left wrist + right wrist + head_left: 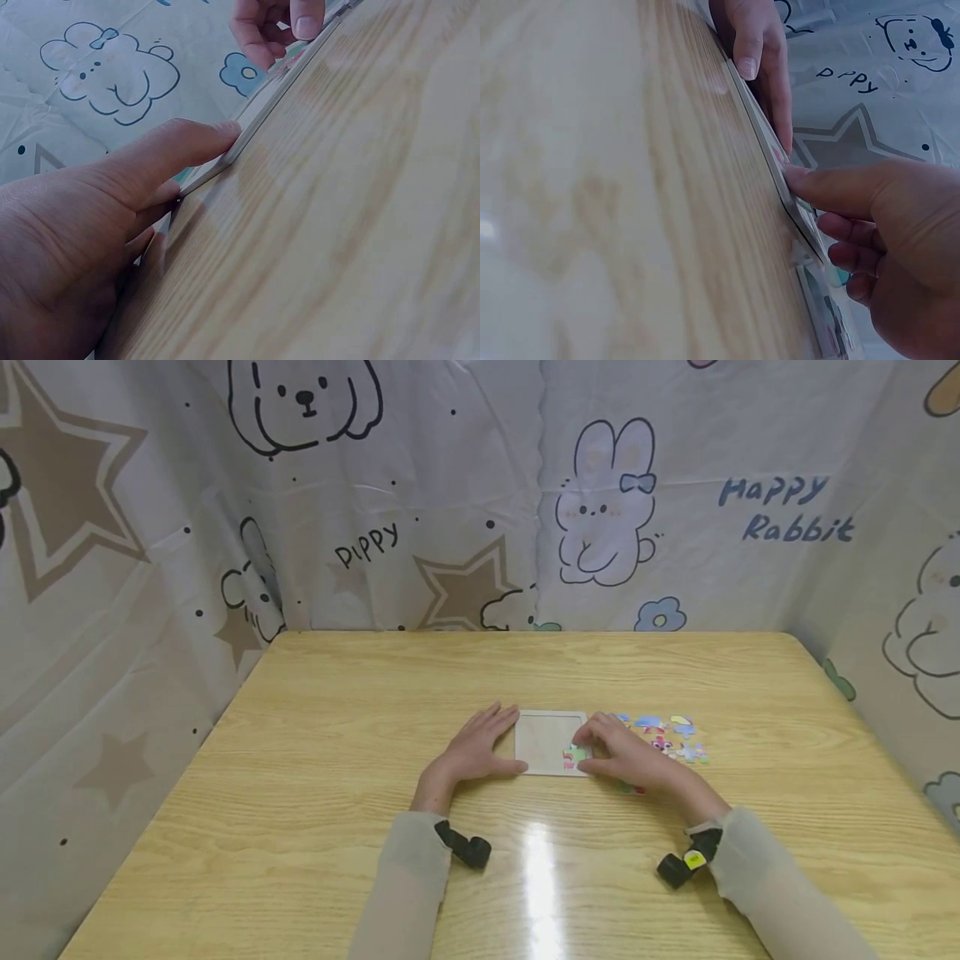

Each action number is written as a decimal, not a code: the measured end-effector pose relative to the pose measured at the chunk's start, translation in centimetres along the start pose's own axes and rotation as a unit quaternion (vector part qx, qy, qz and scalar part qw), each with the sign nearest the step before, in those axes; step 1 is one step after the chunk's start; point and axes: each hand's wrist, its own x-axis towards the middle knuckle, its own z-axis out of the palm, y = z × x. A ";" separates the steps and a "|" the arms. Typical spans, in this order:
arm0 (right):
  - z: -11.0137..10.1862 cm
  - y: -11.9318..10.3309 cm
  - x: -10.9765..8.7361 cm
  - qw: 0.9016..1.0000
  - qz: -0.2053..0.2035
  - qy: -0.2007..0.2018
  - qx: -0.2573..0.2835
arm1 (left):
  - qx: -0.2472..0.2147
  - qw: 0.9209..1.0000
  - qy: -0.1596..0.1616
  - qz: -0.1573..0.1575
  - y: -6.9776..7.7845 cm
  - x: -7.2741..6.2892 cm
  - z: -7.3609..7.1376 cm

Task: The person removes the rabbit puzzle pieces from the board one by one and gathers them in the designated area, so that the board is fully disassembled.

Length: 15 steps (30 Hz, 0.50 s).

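Observation:
A shallow white-rimmed puzzle tray lies flat on the table, its inside plain pale wood. Along its left side is my left hand, fingers reaching to the upper left corner and thumb resting on the lower left one. In the left wrist view that thumb lies straight on the tray's rim. My right hand is at the tray's lower right corner, where its thumb and curled index finger pinch a green and pink jigsaw piece. The right wrist view shows the right thumb over the tray edge.
Several loose jigsaw pieces lie just right of the tray, partly hidden under the right hand and forearm. The wooden table meets a printed cloth at the back and sides. Each wrist wears a black camera strap.

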 end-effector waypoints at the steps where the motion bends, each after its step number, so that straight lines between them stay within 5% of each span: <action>1: 0.0 0.0 -0.1 1.000 -0.002 0.003 0.000 | 0.001 1.000 0.000 0.000 0.0 0.0 0.0; 15: 0.9 -0.4 -0.5 0.998 -0.033 0.056 -0.020 | 0.003 1.000 -0.001 -0.001 0.1 -0.1 0.0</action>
